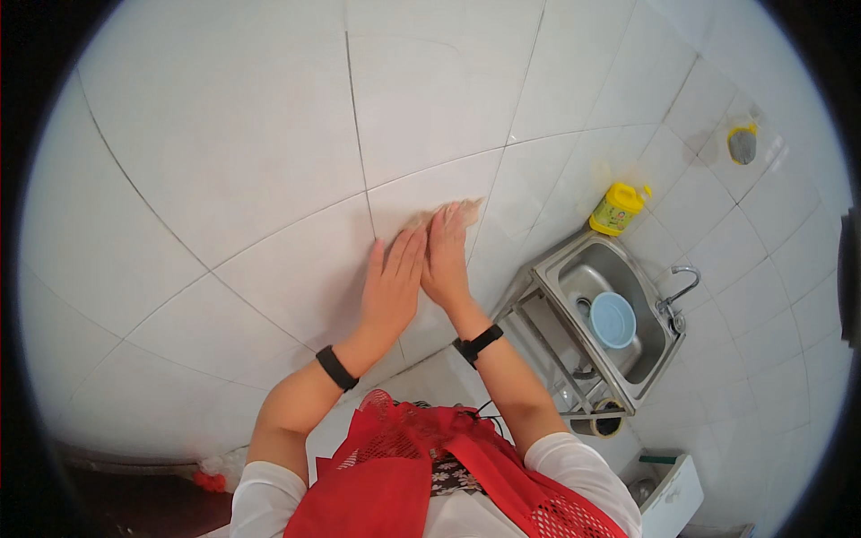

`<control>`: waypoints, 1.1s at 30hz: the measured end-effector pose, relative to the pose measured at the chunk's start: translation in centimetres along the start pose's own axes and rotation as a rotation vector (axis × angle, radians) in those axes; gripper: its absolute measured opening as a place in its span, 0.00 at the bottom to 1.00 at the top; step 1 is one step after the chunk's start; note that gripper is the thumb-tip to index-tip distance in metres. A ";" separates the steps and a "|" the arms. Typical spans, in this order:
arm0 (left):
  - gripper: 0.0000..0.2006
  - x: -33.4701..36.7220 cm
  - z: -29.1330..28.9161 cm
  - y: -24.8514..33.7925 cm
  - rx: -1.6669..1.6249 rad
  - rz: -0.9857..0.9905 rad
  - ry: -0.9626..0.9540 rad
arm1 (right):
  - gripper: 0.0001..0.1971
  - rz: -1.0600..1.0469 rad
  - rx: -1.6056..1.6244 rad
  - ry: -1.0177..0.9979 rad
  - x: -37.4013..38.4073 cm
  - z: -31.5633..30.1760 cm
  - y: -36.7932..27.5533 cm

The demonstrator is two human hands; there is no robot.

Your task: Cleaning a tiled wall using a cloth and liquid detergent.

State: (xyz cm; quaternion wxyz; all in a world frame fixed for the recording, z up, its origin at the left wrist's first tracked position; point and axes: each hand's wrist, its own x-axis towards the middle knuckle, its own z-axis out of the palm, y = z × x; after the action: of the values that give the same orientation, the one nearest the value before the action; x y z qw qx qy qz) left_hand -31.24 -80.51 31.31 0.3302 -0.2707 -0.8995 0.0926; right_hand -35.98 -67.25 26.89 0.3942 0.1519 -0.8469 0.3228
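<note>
A pale beige cloth (466,212) lies crumpled against the white tiled wall (439,90). My right hand (446,262) presses it to the tile, its fingers close together over the cloth and a loose corner sticking out beyond them. Right beside it, my left hand (395,280) rests flat with the fingers stretched out, the tips reaching the cloth's left part. The two hands touch along their inner edges. How much cloth lies beneath the palms is hidden. A black band (337,368) circles my left wrist, and another black band (478,345) my right.
To the right stands a steel sink (652,366) on a metal frame, with a light blue basin (613,320) inside and a curved faucet (686,280). A yellow jug (618,209) stands at its back corner. A white open box (674,498) sits low at the right.
</note>
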 end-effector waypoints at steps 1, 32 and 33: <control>0.31 1.1 -0.6 -0.3 0.069 0.029 0.010 | 0.34 -0.001 0.000 -0.003 1.0 -0.3 0.1; 0.30 2.2 -1.2 0.0 0.155 0.090 -0.112 | 0.27 0.025 0.006 0.073 1.9 -2.6 -1.9; 0.30 3.0 -1.8 -0.1 0.152 0.092 -0.114 | 0.26 0.013 -0.007 0.103 2.7 -3.2 -2.1</control>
State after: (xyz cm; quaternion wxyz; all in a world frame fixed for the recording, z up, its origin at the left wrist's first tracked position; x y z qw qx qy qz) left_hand -32.01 -78.98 34.33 0.2937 -0.2800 -0.8939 0.1908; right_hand -34.81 -66.70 31.41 0.4356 0.1284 -0.8276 0.3299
